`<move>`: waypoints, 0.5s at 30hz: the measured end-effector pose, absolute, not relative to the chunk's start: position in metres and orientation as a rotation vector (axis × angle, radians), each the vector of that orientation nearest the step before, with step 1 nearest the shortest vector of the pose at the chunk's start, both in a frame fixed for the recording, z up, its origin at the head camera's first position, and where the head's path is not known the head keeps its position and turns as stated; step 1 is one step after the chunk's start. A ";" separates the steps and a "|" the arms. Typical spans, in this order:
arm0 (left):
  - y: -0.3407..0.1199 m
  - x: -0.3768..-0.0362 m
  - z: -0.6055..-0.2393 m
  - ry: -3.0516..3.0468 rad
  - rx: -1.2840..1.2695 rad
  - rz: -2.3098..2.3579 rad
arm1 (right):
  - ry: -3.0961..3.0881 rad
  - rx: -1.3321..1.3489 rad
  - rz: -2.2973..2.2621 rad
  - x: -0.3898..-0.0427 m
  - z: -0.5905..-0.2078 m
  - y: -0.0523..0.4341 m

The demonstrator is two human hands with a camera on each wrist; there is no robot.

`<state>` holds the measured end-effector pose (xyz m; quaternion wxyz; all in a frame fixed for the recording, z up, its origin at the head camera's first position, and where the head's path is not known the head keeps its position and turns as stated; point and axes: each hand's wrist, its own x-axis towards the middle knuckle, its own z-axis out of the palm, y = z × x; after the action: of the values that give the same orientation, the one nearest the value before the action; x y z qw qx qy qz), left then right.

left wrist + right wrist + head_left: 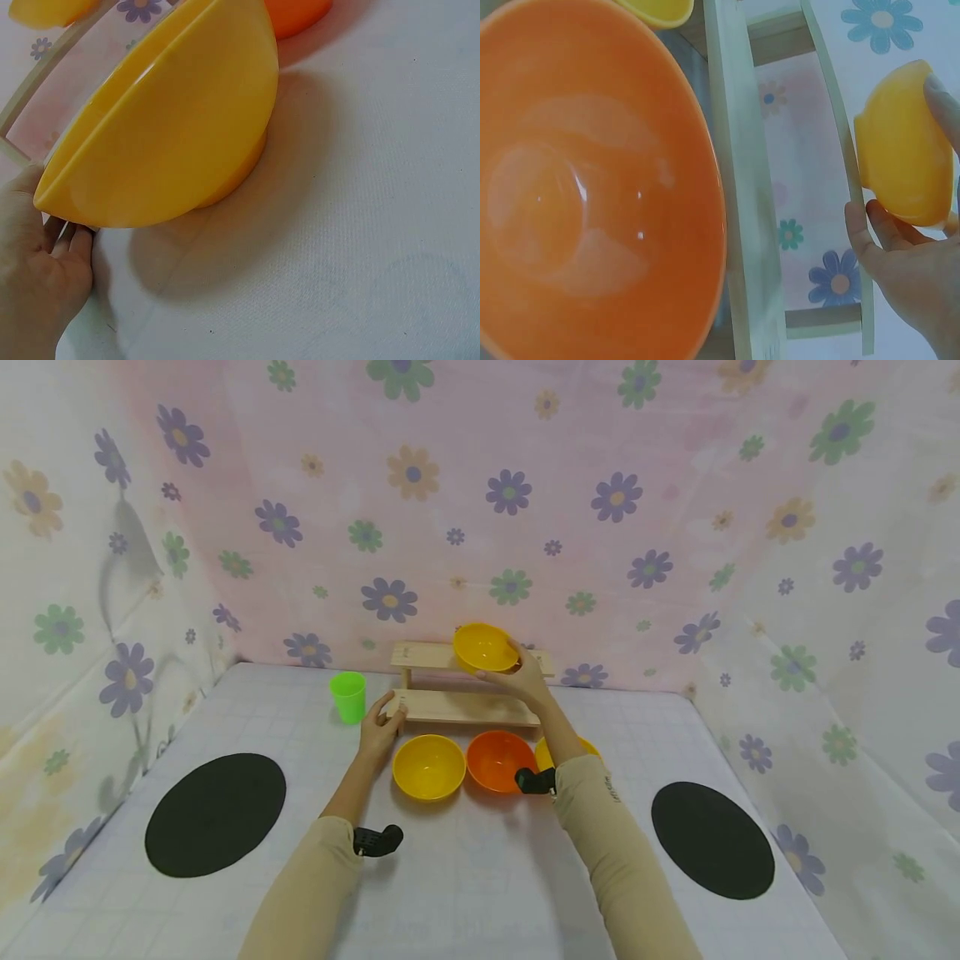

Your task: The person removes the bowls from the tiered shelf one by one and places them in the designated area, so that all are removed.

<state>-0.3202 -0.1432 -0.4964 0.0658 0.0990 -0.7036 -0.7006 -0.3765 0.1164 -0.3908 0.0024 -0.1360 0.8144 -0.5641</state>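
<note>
Tablecloth (465,877) gridded; right hand (521,681) fingers grip yellow bowl (483,647), left hand (381,727) relaxed.

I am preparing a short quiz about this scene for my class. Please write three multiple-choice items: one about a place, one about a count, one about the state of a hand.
1. Where is the green cup?
A. on the top shelf
B. on the table, left of the wooden rack
C. inside the orange bowl

2. How many bowls are in the head view?
A. two
B. four
C. six

3. What is the right hand doing?
A. gripping a yellow bowl at the top shelf
B. lying flat on the table
C. holding the cup

Answers: 1 B, the cup stands on the table beside the rack. 2 B, three yellow and one orange. 3 A, its fingers curl around the bowl's rim.
</note>
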 end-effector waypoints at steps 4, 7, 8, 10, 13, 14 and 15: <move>-0.144 -0.321 -0.497 -2.120 0.295 -2.107 | 2.540 -0.442 -1.795 -0.375 -0.390 0.127; -0.143 -0.320 -0.497 -2.123 0.299 -2.116 | 2.541 -0.447 -1.816 -0.373 -0.390 0.137; -0.143 -0.320 -0.497 -2.122 0.302 -2.119 | 2.535 -0.455 -1.827 -0.372 -0.390 0.142; -0.142 -0.320 -0.496 -2.116 0.306 -2.128 | 2.538 -0.457 -1.832 -0.372 -0.390 0.151; -0.142 -0.320 -0.496 -2.116 0.301 -2.124 | 2.525 -0.444 -1.851 -0.371 -0.389 0.165; -0.142 -0.319 -0.496 -2.114 0.300 -2.122 | 2.526 -0.436 -1.849 -0.370 -0.389 0.170; -0.142 -0.319 -0.496 -2.112 0.299 -2.122 | 2.532 -0.419 -1.846 -0.370 -0.389 0.174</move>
<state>-0.3192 -0.1424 -0.4957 0.0662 0.0990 -0.7003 -0.7038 -0.3696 0.1744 -0.3888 -0.0098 -0.1326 0.8008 -0.5840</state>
